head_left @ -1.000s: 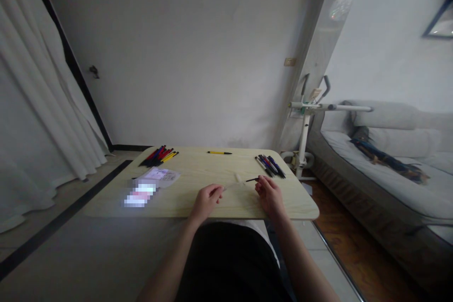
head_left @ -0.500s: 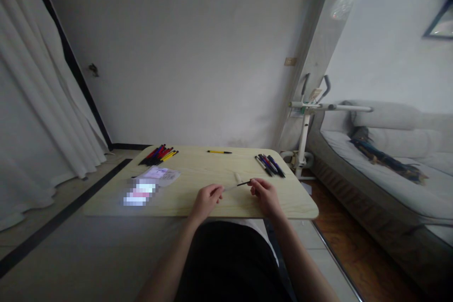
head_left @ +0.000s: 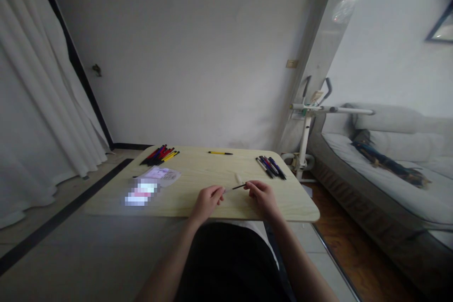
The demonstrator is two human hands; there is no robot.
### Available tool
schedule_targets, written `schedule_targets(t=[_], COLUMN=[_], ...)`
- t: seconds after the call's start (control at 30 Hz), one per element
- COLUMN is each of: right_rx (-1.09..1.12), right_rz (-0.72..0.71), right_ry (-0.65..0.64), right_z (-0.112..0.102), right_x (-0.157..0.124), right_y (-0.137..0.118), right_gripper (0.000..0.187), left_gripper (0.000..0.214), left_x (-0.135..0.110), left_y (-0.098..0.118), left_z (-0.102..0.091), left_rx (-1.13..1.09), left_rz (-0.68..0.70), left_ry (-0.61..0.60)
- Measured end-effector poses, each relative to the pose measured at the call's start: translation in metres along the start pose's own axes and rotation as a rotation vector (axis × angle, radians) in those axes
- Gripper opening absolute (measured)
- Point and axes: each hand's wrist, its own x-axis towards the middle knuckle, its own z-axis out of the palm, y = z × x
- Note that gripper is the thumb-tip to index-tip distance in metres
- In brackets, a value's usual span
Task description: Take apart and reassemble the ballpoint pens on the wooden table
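Over the near part of the table, a thin pen piece (head_left: 238,187) spans the gap between my hands. Its right half is dark, its left half pale and see-through; whether these are one part or two joined, I cannot tell. My left hand (head_left: 208,202) pinches the pale end between thumb and forefinger. The dark end sits in the fingertips of my right hand (head_left: 262,194), its tip hidden by them. Just behind lies a small whitish strip (head_left: 238,178) on the wooden tabletop (head_left: 201,170).
Several red, yellow and dark pens (head_left: 161,155) lie piled at the back left. A yellow pen (head_left: 220,153) rests at the back edge, and several dark pens (head_left: 271,167) at the right. A clear packet (head_left: 166,177) and a lit, blurred-out screen (head_left: 141,192) are on the left.
My right hand has moved slightly left, closer to my left hand. Less of the pale section shows between them. The view has shifted a little.
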Motion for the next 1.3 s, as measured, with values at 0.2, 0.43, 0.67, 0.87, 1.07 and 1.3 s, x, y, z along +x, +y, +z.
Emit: schedule_targets(t=[0.2,0.43,0.67,0.87,1.07,1.3], right_rx=[-0.015,0.066,0.181,0.248,0.207,0.104], right_rz=[-0.006,-0.01,0.046,0.071,0.053,-0.027], right_ry=[-0.024,-0.046,-0.061,-0.07,-0.041,-0.007], right_z=[0.004,0.008,0.014,0.018,0.022,0.023], right_x=[0.0,0.0,0.002,0.002,0.004,0.003], right_y=[-0.007,-0.006,-0.004,-0.004,-0.005,-0.009], right_gripper=[0.033,0.036,0.035,0.034,0.038,0.034], left_gripper=[0.036,0.038,0.038,0.038,0.037,0.038], left_x=[0.0,-0.001,-0.001,-0.001,-0.001,0.0], left_y=[0.0,0.007,0.008,0.008,0.005,0.01], left_z=[0.0,-0.003,-0.005,-0.005,-0.005,-0.006], left_rx=[0.005,0.001,0.007,0.003,-0.006,-0.02], left_rz=[0.012,-0.005,0.002,0.008,0.014,0.001], left_ry=[-0.002,-0.018,-0.019,-0.009,-0.028,-0.023])
